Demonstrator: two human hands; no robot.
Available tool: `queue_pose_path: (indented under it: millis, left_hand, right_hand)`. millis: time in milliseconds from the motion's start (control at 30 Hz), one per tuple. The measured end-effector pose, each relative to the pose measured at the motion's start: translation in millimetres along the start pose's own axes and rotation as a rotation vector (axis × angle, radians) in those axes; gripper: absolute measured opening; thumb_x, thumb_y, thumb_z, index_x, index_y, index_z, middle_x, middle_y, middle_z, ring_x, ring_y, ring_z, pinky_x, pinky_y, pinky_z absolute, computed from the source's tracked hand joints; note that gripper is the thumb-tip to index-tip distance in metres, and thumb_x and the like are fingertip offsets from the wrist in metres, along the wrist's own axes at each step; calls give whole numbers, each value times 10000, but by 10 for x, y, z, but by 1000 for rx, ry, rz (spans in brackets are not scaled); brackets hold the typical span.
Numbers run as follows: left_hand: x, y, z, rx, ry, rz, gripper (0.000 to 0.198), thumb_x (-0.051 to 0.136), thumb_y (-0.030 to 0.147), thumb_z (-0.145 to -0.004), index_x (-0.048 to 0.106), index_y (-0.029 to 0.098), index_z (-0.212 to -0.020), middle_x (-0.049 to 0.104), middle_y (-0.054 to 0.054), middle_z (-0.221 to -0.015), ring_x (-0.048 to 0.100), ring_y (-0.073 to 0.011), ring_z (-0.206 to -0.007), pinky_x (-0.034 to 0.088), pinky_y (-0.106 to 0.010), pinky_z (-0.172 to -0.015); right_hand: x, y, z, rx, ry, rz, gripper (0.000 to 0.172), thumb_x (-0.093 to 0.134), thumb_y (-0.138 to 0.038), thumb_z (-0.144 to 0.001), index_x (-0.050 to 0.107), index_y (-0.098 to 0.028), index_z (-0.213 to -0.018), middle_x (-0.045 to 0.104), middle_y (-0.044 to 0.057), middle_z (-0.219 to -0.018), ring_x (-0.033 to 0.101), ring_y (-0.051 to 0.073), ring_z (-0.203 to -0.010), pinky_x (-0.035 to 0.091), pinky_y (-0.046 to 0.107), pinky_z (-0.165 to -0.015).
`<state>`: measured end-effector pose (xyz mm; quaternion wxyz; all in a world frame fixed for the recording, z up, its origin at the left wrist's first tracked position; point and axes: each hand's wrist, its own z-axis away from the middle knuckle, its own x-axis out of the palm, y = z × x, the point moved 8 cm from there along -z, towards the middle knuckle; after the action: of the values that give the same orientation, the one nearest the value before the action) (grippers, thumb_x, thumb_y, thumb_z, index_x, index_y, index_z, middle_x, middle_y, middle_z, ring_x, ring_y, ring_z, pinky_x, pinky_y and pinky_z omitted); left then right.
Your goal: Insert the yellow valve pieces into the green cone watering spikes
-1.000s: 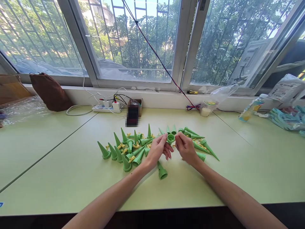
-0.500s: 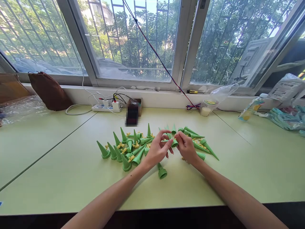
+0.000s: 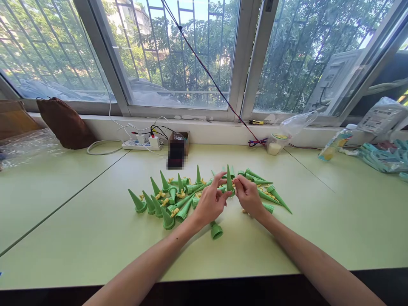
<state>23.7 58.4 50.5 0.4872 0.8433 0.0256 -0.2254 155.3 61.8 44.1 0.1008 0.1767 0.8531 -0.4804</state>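
Note:
My left hand (image 3: 212, 200) grips a green plastic plant-watering spike (image 3: 228, 180) by its wide base, its pointed tip upward. Against the right side of that spike, my right hand (image 3: 248, 196) is closed with thumb and fingers pinched; whatever sits in the pinch is too small or hidden to make out. Below my left wrist, another green spike (image 3: 216, 230) lies with its round opening toward me. Several more green spikes (image 3: 139, 203) stand or lie to the left, with small yellow valves (image 3: 175, 211) scattered among them. More lie right of my hands, including a long spike (image 3: 280, 199).
Along the back of the table are a power strip (image 3: 142, 145), a small box (image 3: 184, 142) with a blurred dark object in front, a plastic cup (image 3: 274, 146) in a bag, and a bottle (image 3: 336, 143). A brown bag (image 3: 65, 123) stands at the left.
The spike in my left hand has turned from its open end facing me to standing tip up. My left fingers have closed in around its base. My right hand stays beside it.

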Motion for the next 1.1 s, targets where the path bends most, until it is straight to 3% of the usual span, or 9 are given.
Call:
queue_pose_path:
  millis: [200, 433, 567, 767, 967, 1100]
  left_hand:
    - [19, -17, 9, 82, 21, -69, 356, 486, 257, -916, 532, 232, -1268, 683, -22, -820, 638, -129, -591, 513, -241, -593]
    - [23, 82, 32, 139, 49, -42, 325, 484, 237, -918, 572, 241, -1231, 666, -60, -979, 641, -125, -676, 522, -233, -595]
    - [26, 92, 19, 59, 36, 84, 272, 447, 332, -954, 594, 237, -1163, 623, -70, -1036, 640, -122, -702, 503, -207, -535]
    - [-79, -119, -20, -152, 195, 237, 338, 502, 517, -908, 527, 198, -1016, 560, -14, -870, 529, -66, -534, 395, -163, -398]
    - [168, -227, -22, -302, -33, 460, 432, 497, 626, -865, 482, 198, -925, 490, 63, -581, 413, -63, -390, 328, -167, -331]
    - [183, -213, -8, -336, -47, 547, 435, 572, 611, -830, 488, 194, -919, 510, 54, -578, 451, -72, -424, 379, -176, -359]
  right_hand:
    - [-2, -64, 9, -11, 19, 58, 302, 393, -412, -984, 426, -228, -746, 389, -54, -538, 354, 124, -472, 302, 251, -474]
    - [-13, -37, 17, 12, 32, 44, 265, 416, -396, -977, 442, -226, -776, 415, -53, -544, 371, 123, -469, 320, 251, -479]
    - [-11, -1, 22, 19, 31, 23, 289, 416, -404, -978, 438, -226, -751, 433, -48, -537, 382, 123, -464, 324, 249, -475]
    - [-54, -3, 37, -8, 96, -3, 292, 427, -414, -979, 437, -228, -754, 411, -50, -544, 373, 121, -464, 314, 251, -467]
    - [5, -9, 52, -20, 38, -39, 259, 436, -384, -978, 473, -230, -773, 442, -46, -552, 382, 122, -469, 330, 255, -484]
    - [14, -3, 54, -12, 31, -46, 242, 440, -365, -971, 473, -232, -772, 445, -47, -549, 385, 125, -472, 331, 256, -489]
